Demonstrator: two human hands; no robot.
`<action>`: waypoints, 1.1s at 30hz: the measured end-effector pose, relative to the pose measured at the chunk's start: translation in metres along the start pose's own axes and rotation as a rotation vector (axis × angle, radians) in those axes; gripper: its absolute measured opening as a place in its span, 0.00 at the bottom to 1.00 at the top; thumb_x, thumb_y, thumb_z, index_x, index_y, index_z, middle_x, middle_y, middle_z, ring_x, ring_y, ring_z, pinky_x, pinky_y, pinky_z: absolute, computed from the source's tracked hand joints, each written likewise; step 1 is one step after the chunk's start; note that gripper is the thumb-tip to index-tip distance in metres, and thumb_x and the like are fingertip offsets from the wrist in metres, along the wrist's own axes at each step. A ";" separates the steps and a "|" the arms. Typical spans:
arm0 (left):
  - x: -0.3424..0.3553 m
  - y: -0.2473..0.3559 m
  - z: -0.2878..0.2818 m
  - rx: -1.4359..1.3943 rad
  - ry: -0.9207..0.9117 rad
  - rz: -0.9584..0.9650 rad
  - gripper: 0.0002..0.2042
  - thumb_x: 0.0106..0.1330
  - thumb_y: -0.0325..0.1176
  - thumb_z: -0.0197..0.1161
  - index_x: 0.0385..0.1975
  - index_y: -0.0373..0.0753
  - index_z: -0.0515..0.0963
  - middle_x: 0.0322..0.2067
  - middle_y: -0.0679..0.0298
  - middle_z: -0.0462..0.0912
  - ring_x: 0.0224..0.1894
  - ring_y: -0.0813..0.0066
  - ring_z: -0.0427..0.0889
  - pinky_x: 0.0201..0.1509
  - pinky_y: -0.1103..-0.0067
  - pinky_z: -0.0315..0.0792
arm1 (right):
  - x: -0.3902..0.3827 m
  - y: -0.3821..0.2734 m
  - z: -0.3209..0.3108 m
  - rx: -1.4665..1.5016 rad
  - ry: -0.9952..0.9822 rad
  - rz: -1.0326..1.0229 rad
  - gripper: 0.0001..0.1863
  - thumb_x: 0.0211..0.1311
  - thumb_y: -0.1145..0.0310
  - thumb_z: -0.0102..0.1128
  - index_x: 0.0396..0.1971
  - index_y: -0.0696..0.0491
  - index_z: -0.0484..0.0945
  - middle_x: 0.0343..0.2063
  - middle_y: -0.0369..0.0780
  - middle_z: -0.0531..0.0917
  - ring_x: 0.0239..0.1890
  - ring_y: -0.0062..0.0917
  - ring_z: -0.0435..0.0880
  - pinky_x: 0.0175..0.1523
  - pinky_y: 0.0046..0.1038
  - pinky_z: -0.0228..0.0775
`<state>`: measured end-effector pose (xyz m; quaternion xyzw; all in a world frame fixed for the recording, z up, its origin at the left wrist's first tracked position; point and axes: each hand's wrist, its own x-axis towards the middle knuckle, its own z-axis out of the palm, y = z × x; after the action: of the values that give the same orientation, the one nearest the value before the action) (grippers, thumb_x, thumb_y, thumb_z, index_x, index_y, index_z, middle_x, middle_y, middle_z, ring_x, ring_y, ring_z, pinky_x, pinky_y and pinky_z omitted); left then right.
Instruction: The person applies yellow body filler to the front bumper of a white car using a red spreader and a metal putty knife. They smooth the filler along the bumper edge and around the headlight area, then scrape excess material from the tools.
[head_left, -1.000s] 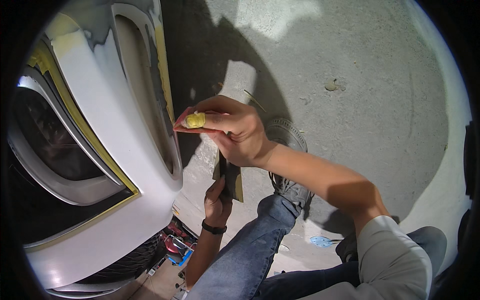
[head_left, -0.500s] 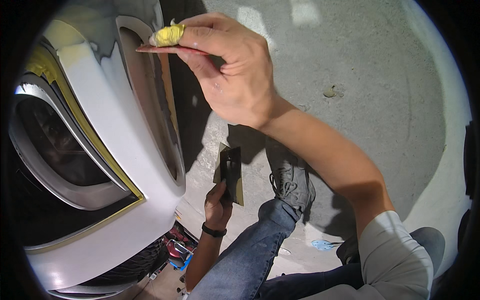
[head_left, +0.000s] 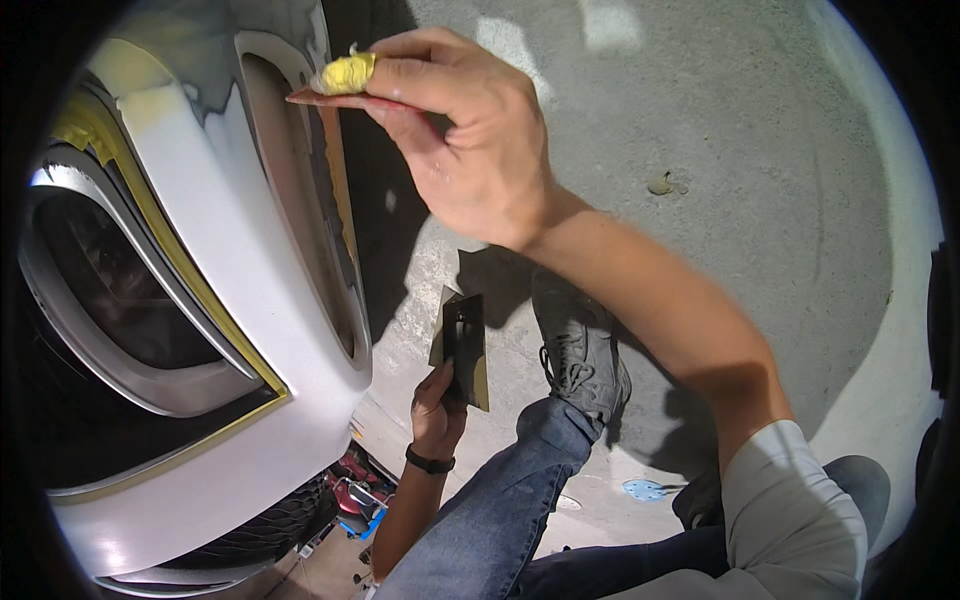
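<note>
My right hand is raised at the upper middle, closed in a pinch on a thin flat red spreader seen nearly edge-on. Yellow tape is wrapped around a fingertip of that hand. The spreader's tip overlaps, in this view, the long oval recess of a white car body panel; whether it touches is unclear. Lower down, my left hand, with a black wristband, grips a dark rectangular plate with a yellowish flat sheet behind it.
Yellow masking tape edges the dark grille opening at left. Grey patches and bare spots mark the panel's upper part. My shoe stands on the concrete floor. A blue perforated disc lies behind; a red and blue object sits under the panel.
My right hand and the red spreader have shifted slightly to the right, away from the panel. My left hand has barely moved with its plate.
</note>
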<state>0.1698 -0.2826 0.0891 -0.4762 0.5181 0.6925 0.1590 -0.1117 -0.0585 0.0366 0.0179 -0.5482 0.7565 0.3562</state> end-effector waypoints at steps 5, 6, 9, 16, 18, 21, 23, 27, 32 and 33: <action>-0.001 0.000 0.000 0.004 0.014 0.005 0.16 0.76 0.29 0.57 0.61 0.32 0.75 0.54 0.59 0.84 0.55 0.71 0.84 0.61 0.75 0.77 | -0.042 -0.015 0.001 0.038 -0.038 0.115 0.14 0.55 0.86 0.66 0.39 0.53 0.90 0.39 0.43 0.87 0.36 0.33 0.89 0.43 0.29 0.86; -0.001 0.000 0.000 0.005 0.010 0.009 0.16 0.76 0.29 0.57 0.61 0.32 0.75 0.54 0.59 0.85 0.55 0.71 0.84 0.61 0.74 0.77 | -0.049 -0.018 0.000 0.063 -0.043 0.086 0.16 0.55 0.86 0.66 0.40 0.53 0.90 0.40 0.45 0.86 0.37 0.34 0.89 0.45 0.30 0.86; -0.001 -0.001 0.000 0.000 0.007 0.019 0.15 0.76 0.30 0.57 0.58 0.31 0.77 0.54 0.59 0.85 0.55 0.70 0.84 0.62 0.73 0.76 | -0.073 -0.031 0.000 0.148 -0.076 0.144 0.17 0.55 0.86 0.66 0.43 0.53 0.89 0.41 0.44 0.87 0.41 0.33 0.89 0.47 0.30 0.87; 0.002 -0.006 -0.007 -0.034 -0.008 0.021 0.16 0.76 0.30 0.57 0.59 0.31 0.76 0.55 0.59 0.84 0.56 0.69 0.83 0.63 0.72 0.75 | -0.127 -0.051 -0.001 0.150 -0.243 0.267 0.21 0.53 0.86 0.66 0.45 0.49 0.88 0.44 0.43 0.85 0.43 0.36 0.88 0.46 0.33 0.87; 0.002 -0.006 -0.007 -0.020 -0.003 0.015 0.18 0.76 0.30 0.57 0.63 0.32 0.73 0.56 0.60 0.83 0.56 0.69 0.83 0.63 0.72 0.75 | -0.122 -0.047 -0.006 0.175 -0.291 0.288 0.19 0.54 0.86 0.65 0.43 0.51 0.88 0.42 0.44 0.86 0.41 0.35 0.89 0.44 0.31 0.87; 0.002 -0.005 -0.004 -0.002 -0.001 0.010 0.19 0.76 0.30 0.57 0.64 0.32 0.72 0.56 0.60 0.83 0.56 0.70 0.83 0.63 0.73 0.76 | -0.090 -0.035 -0.015 0.264 -0.277 0.305 0.16 0.55 0.85 0.65 0.42 0.53 0.88 0.38 0.46 0.87 0.37 0.35 0.90 0.42 0.29 0.86; 0.002 -0.004 -0.002 -0.023 -0.015 0.007 0.19 0.76 0.30 0.57 0.64 0.32 0.72 0.56 0.60 0.83 0.56 0.70 0.83 0.63 0.73 0.76 | -0.061 -0.023 -0.021 0.142 -0.139 0.285 0.12 0.57 0.84 0.65 0.40 0.57 0.88 0.36 0.45 0.87 0.34 0.33 0.89 0.39 0.28 0.83; 0.002 -0.001 0.001 0.003 -0.022 0.000 0.18 0.76 0.30 0.57 0.63 0.33 0.74 0.55 0.60 0.84 0.55 0.70 0.83 0.62 0.74 0.76 | -0.013 0.000 -0.012 0.056 0.049 0.057 0.09 0.57 0.82 0.68 0.37 0.56 0.87 0.36 0.43 0.88 0.34 0.30 0.89 0.38 0.28 0.81; 0.003 0.002 0.003 0.005 -0.007 -0.002 0.18 0.76 0.30 0.58 0.62 0.33 0.75 0.54 0.60 0.84 0.55 0.71 0.84 0.62 0.75 0.76 | -0.004 -0.002 0.011 0.063 0.144 0.041 0.11 0.56 0.81 0.69 0.39 0.54 0.88 0.37 0.41 0.88 0.34 0.31 0.89 0.38 0.28 0.81; 0.003 0.002 0.004 0.012 -0.011 -0.007 0.18 0.76 0.30 0.58 0.62 0.33 0.75 0.55 0.60 0.84 0.55 0.71 0.84 0.62 0.74 0.76 | -0.005 -0.005 0.012 0.073 0.123 0.035 0.11 0.55 0.82 0.69 0.39 0.54 0.89 0.37 0.41 0.88 0.33 0.31 0.89 0.38 0.27 0.82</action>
<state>0.1650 -0.2809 0.0880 -0.4730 0.5196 0.6917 0.1670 -0.1098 -0.0708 0.0431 -0.0252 -0.4975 0.7817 0.3753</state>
